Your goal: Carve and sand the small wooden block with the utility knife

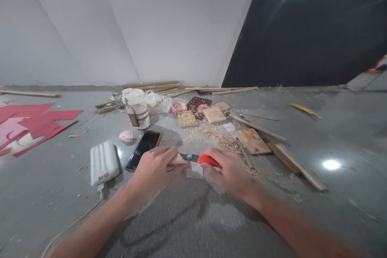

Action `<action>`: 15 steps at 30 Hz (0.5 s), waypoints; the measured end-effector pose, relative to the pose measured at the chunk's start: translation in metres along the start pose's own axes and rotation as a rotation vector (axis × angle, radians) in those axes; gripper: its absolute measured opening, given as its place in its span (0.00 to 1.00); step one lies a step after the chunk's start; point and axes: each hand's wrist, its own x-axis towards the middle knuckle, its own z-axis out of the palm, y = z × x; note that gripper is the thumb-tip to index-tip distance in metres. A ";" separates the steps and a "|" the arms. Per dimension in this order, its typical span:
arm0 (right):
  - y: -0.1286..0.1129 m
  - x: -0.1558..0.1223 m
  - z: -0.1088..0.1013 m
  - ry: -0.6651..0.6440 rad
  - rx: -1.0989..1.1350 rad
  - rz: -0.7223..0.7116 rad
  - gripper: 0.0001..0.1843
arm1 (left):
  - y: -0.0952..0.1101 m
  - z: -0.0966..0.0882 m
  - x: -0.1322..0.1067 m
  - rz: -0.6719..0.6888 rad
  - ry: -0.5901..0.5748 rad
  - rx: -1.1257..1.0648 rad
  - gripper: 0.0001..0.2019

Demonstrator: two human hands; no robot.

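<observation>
My left hand (160, 165) is closed around a small pale wooden block (179, 160), one corner of which sticks out past the fingertips. In my right hand (229, 171) is a utility knife with a ridged orange-red handle (211, 161). Its dark metal end points left and meets the block's edge; whether the blade is cutting into the wood I cannot tell. Below the two hands lies a white piece, perhaps paper (195, 170). Just beyond, curled wood shavings (222, 137) are scattered on the grey floor. A dark phone (143, 150) lies beside my left hand.
A corded white power bank (104, 163) lies left, near a cup (137, 109) and plastic bag (159, 102). Patterned square tiles (187, 119), a carved block (214, 115) and wooden strips (298, 165) lie ahead and right. Red paper (39, 123) is far left, a yellow tool (304, 110) far right.
</observation>
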 end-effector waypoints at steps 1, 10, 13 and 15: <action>0.000 0.000 0.000 -0.002 -0.001 0.013 0.21 | -0.002 -0.001 0.000 0.012 0.003 -0.002 0.21; 0.001 0.000 0.002 0.013 -0.020 0.087 0.21 | -0.014 0.000 0.002 0.022 0.069 0.043 0.20; 0.001 -0.001 0.002 0.047 -0.028 0.093 0.26 | -0.012 0.009 0.000 -0.012 0.071 0.026 0.11; 0.000 -0.001 0.003 0.073 -0.029 0.082 0.28 | -0.009 0.015 -0.002 -0.044 0.090 0.014 0.09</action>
